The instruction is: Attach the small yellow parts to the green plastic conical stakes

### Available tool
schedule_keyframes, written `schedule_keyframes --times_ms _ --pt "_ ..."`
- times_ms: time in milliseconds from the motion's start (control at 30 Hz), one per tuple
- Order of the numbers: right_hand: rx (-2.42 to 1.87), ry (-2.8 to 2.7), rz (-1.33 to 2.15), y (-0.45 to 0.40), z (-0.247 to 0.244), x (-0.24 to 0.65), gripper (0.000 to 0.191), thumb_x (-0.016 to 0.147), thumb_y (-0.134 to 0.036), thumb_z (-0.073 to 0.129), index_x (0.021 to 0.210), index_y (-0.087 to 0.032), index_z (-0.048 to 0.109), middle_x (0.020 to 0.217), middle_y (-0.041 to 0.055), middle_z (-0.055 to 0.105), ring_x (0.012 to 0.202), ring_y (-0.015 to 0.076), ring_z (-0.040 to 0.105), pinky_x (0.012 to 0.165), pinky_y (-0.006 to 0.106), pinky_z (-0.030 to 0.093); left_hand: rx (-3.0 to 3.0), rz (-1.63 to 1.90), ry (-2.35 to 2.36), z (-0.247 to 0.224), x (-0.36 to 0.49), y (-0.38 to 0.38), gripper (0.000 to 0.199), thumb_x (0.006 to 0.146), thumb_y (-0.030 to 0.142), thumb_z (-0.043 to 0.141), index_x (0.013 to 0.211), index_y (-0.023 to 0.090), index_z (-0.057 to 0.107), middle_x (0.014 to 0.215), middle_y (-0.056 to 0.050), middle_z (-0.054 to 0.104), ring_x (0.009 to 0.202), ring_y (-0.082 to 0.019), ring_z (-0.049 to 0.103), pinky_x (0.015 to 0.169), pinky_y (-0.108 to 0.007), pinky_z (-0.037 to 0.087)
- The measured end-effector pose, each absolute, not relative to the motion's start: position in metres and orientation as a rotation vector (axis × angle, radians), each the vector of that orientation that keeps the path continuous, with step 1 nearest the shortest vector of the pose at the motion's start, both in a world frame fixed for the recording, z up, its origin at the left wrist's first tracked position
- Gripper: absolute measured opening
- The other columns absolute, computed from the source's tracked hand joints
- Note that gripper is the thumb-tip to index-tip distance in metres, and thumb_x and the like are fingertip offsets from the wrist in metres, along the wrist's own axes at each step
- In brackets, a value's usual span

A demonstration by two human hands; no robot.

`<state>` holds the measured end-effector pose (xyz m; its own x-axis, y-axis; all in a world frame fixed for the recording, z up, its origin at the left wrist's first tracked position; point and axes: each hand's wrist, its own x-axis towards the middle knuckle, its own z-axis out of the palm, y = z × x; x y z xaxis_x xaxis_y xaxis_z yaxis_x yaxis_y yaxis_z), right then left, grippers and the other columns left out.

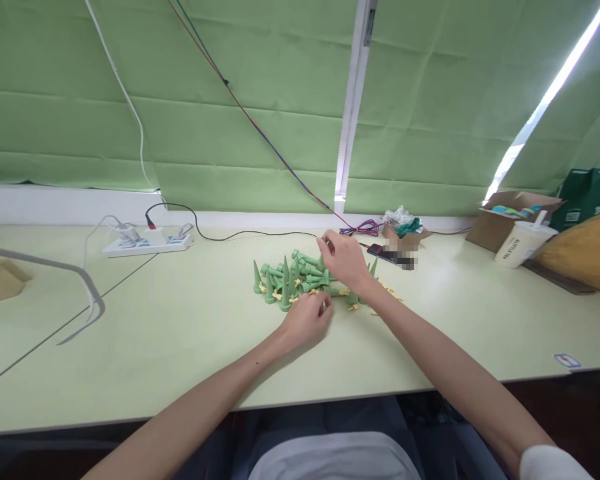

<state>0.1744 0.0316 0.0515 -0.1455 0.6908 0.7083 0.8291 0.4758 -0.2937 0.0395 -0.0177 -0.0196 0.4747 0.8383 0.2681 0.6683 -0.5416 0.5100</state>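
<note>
A pile of small green plastic pieces (pixel 305 269) lies on the table, many of them tube-like and on their sides. Several green cones (pixel 285 287) stand upright at its left and front, with small yellow pieces (pixel 353 307) scattered among and beside them. At the front edge of the pile, my left hand (pixel 307 321) rests low with its fingers curled together; what they hold, if anything, is hidden. Over the pile's back right, my right hand (pixel 347 261) has bent, closed fingers pointing down. Its fingertips are beside the green pieces, and their contents cannot be made out.
A phone (pixel 393 256) and a small open box (pixel 405 239) lie behind my right hand. Farther right are a drink cup (pixel 523 243), a cardboard box (pixel 495 223) and a yellow-brown bag (pixel 585 250). A power strip (pixel 150 243) with cables sits at the back left.
</note>
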Motion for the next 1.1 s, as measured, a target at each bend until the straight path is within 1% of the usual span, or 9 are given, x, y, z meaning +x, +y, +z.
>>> schedule_keyframes --times_ms 200,267,367,467,633,733,867,1000,1100 --pt "-1.317 -1.896 -0.082 0.089 0.071 0.155 0.027 0.097 -0.028 0.043 0.076 -0.017 0.057 0.075 0.0073 0.065 0.073 0.0195 0.059 0.067 0.027 0.035 2.390 0.698 1.280 -0.019 0.040 -0.018 0.020 0.085 0.021 0.041 0.077 0.018 0.059 0.061 0.000 0.056 0.053 -0.014 0.047 0.052 -0.027 0.026" --pt "-1.354 -1.939 0.012 0.103 0.072 0.145 0.030 0.097 -0.027 0.041 0.075 -0.017 0.058 0.075 0.0074 0.066 0.072 0.0187 0.060 0.067 0.026 0.036 2.386 0.699 1.281 -0.020 0.040 -0.019 0.020 0.085 0.021 0.041 0.077 0.019 0.058 0.060 0.000 0.055 0.053 -0.014 0.047 0.051 -0.027 0.026" --pt "-1.365 -2.037 0.135 0.117 0.070 0.131 0.029 0.096 -0.025 0.043 0.075 -0.017 0.059 0.077 0.0066 0.066 0.068 0.0166 0.060 0.065 0.025 0.037 2.385 0.695 1.282 -0.021 0.040 -0.019 0.019 0.086 0.022 0.041 0.078 0.019 0.059 0.058 0.001 0.054 0.052 -0.014 0.047 0.051 -0.027 0.025" --pt "-1.334 -2.156 0.145 0.124 0.063 0.119 0.029 0.096 -0.024 0.043 0.075 -0.017 0.060 0.079 0.0063 0.066 0.074 0.0165 0.059 0.067 0.024 0.037 2.395 0.682 1.266 -0.022 0.040 -0.019 0.019 0.086 0.022 0.042 0.079 0.020 0.059 0.057 0.001 0.053 0.053 -0.015 0.047 0.051 -0.027 0.026" --pt "-1.376 -2.191 0.189 0.132 0.049 0.111 0.028 0.094 -0.024 0.045 0.071 -0.018 0.059 0.077 0.0066 0.066 0.075 0.0171 0.057 0.064 0.024 0.036 2.397 0.690 1.249 -0.021 0.039 -0.019 0.018 0.086 0.021 0.042 0.078 0.019 0.058 0.059 0.000 0.054 0.054 -0.015 0.048 0.051 -0.027 0.026" --pt "-1.413 -2.198 0.247 0.137 0.042 0.111 0.027 0.092 -0.023 0.047 0.068 -0.018 0.059 0.076 0.0067 0.066 0.072 0.0169 0.058 0.064 0.024 0.037 2.394 0.691 1.241 -0.020 0.039 -0.020 0.018 0.086 0.022 0.042 0.077 0.019 0.057 0.058 0.000 0.053 0.053 -0.015 0.048 0.050 -0.027 0.025" --pt "-1.424 -2.223 0.383 0.141 0.038 0.115 0.030 0.094 -0.027 0.047 0.068 -0.017 0.059 0.069 0.0045 0.067 0.056 0.0133 0.057 0.060 0.024 0.040 2.404 0.678 1.222 -0.021 0.040 -0.020 0.018 0.085 0.021 0.042 0.075 0.019 0.057 0.056 0.000 0.052 0.051 -0.014 0.046 0.051 -0.028 0.026" --pt "-1.398 -2.238 0.505 0.146 0.038 0.116 0.036 0.097 -0.039 0.046 0.073 -0.016 0.060 0.070 0.0033 0.070 0.047 0.0110 0.057 0.055 0.023 0.043 2.425 0.686 1.188 -0.022 0.040 -0.019 0.017 0.085 0.020 0.042 0.074 0.019 0.054 0.055 0.001 0.051 0.051 -0.014 0.045 0.052 -0.027 0.027" --pt "-1.442 -2.195 0.490 0.151 0.039 0.116 0.046 0.100 -0.046 0.035 0.079 -0.016 0.062 0.071 0.0044 0.070 0.049 0.0119 0.060 0.057 0.024 0.045 2.440 0.687 1.172 -0.023 0.039 -0.018 0.016 0.086 0.021 0.042 0.075 0.020 0.054 0.055 0.002 0.052 0.052 -0.014 0.046 0.052 -0.026 0.027"
